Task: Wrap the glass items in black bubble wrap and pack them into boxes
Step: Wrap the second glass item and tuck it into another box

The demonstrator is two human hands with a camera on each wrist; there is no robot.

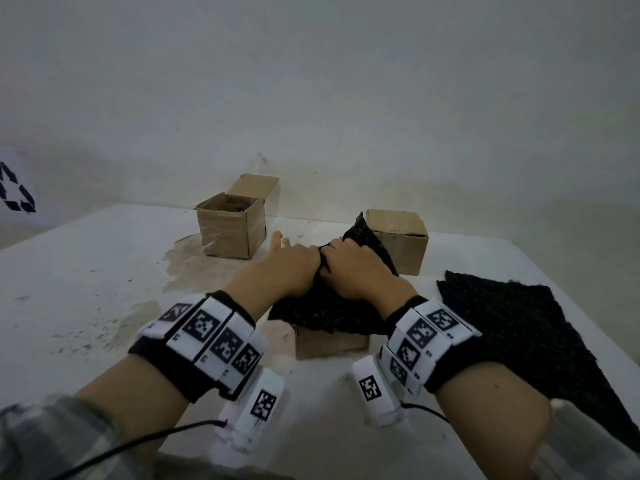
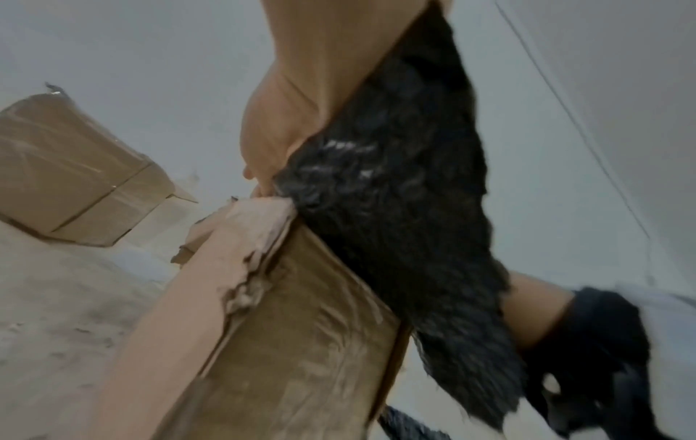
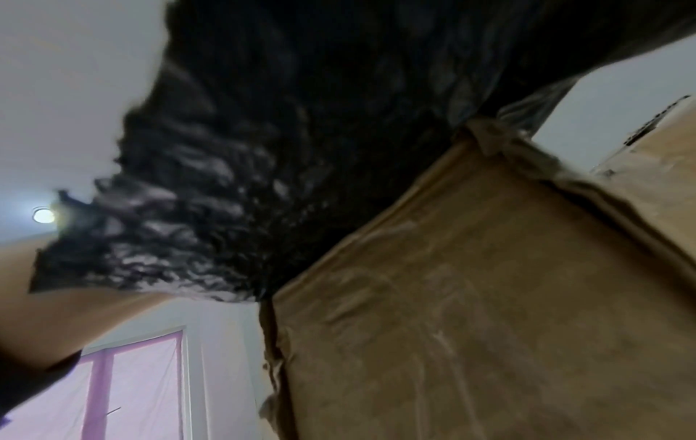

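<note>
A black bubble wrap bundle [image 1: 322,313] sits on top of a small cardboard box [image 1: 329,342] near the table's front; no glass shows inside it. My left hand [image 1: 291,268] pinches the bundle's top from the left, with two outer fingers sticking forward. My right hand [image 1: 353,268] curls its fingers over the bundle beside it, knuckles touching the left hand. In the left wrist view my left hand [image 2: 286,119] lies against the wrap [image 2: 395,208] at the torn rim of the box [image 2: 301,342]. The right wrist view shows wrap [image 3: 282,148] hanging over the box [image 3: 471,297].
An open cardboard box [image 1: 230,226] stands at the back left and a shut one [image 1: 401,240] at the back right, just behind the hands. A loose sheet of black bubble wrap [image 1: 519,334] lies flat on the white table [image 1: 86,271] at the right.
</note>
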